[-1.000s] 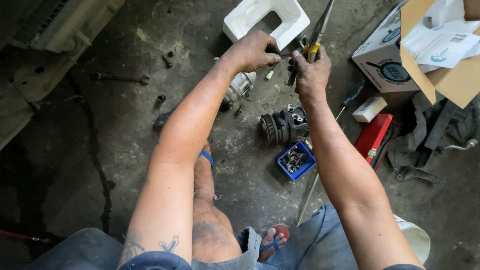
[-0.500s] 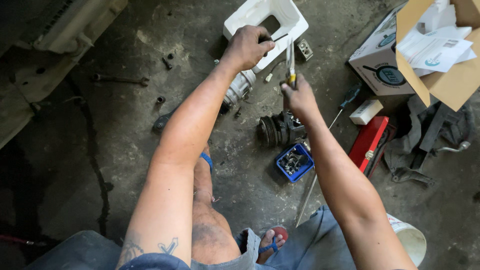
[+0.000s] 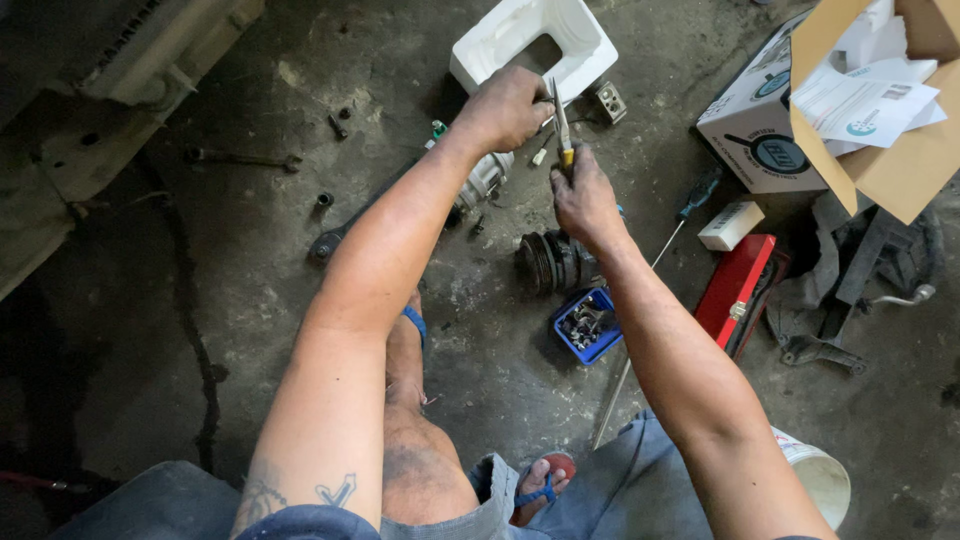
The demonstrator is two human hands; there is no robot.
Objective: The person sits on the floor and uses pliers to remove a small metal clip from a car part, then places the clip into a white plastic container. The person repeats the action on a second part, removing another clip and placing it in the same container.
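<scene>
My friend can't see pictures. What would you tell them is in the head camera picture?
A person sitting on a dirty concrete floor holds yellow-handled pliers in the right hand, tips up beside the left hand. Under the hands lie a grey metal machine part and a black pulley, with a small blue tray, a red case and cardboard boxes nearby.

Both hands, left (image 3: 508, 106) and right (image 3: 583, 195), closed, arms outstretched.

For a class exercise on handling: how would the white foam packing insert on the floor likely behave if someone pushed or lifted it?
The white foam packing insert looks moulded and hollowed, so probably very light. It would likely slide easily across the concrete floor. Its thin walls may snap or dent if gripped hard.
</scene>
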